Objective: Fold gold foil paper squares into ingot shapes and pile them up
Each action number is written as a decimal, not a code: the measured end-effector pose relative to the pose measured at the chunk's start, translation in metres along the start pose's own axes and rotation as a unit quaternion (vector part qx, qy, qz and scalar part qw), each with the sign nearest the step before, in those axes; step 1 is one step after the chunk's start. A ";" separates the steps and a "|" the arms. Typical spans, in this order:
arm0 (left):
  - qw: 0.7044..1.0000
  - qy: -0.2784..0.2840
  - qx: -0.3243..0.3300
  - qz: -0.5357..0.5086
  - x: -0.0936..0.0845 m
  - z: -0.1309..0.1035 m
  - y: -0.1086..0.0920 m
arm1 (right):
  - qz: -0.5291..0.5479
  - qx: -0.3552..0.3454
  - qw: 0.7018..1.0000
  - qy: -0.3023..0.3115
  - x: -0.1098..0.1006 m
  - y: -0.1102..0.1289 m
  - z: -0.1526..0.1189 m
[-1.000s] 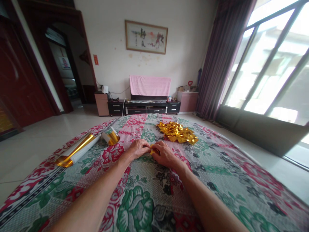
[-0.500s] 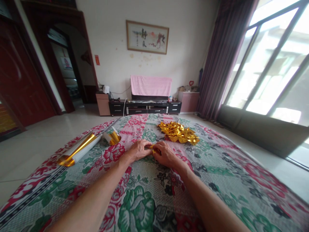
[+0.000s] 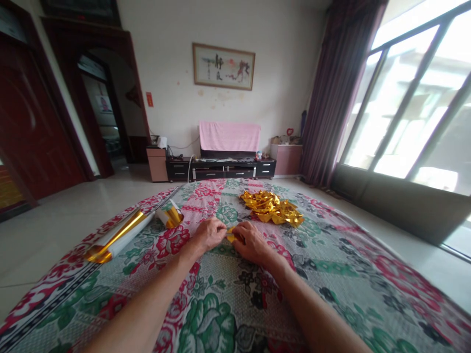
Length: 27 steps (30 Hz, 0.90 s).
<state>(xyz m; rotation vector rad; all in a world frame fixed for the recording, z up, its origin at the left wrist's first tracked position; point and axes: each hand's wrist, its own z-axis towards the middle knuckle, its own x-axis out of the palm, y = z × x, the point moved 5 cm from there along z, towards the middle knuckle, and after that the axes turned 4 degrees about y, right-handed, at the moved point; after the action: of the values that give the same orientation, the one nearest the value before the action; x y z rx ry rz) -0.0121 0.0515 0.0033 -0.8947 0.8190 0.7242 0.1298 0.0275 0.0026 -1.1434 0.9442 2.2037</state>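
Landmark = pile of folded gold foil pieces (image 3: 272, 208), lying on the floral cloth (image 3: 206, 314); left hand (image 3: 210, 233), left of the pile and nearer the wearer, has its fingertips pinched on the edge of a small gold foil piece (image 3: 230, 235); right hand (image 3: 250, 241), just on the near side of the pile, grips the same piece with fingers curled, covering part of it; the piece sits between both hands, near-left of the pile; loose roll of gold-and-white sheet (image 3: 127, 228) lies well left of the pile, inside hard to see; smaller curled sheet (image 3: 171, 215) is left of the pile, near the roll's far end; containers: black cabinet (image 3: 237, 174) beyond the pile, drawers shut, contents hidden; pink side cabinet (image 3: 287, 161) beyond the pile and slightly right, contents hidden, small objects on top.
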 end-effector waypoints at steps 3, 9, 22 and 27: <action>0.999 0.005 -0.012 0.043 -0.001 -0.002 -0.006 | -0.002 0.002 1.000 -0.014 0.001 -0.002 -0.001; 0.998 0.010 -0.025 0.064 0.003 -0.003 -0.009 | -0.006 -0.005 1.000 -0.008 0.003 -0.002 0.001; 0.999 0.027 0.040 0.022 0.008 0.001 -0.008 | -0.023 0.053 0.998 -0.008 -0.013 -0.007 0.006; 0.998 0.013 0.043 0.037 0.007 0.001 -0.008 | -0.011 0.097 0.995 -0.030 -0.012 -0.017 0.007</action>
<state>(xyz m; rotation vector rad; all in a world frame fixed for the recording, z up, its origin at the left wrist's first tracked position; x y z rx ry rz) -0.0015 0.0499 0.0011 -0.7999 0.9035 0.7380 0.1437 0.0430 0.0093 -0.9885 1.0885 2.0646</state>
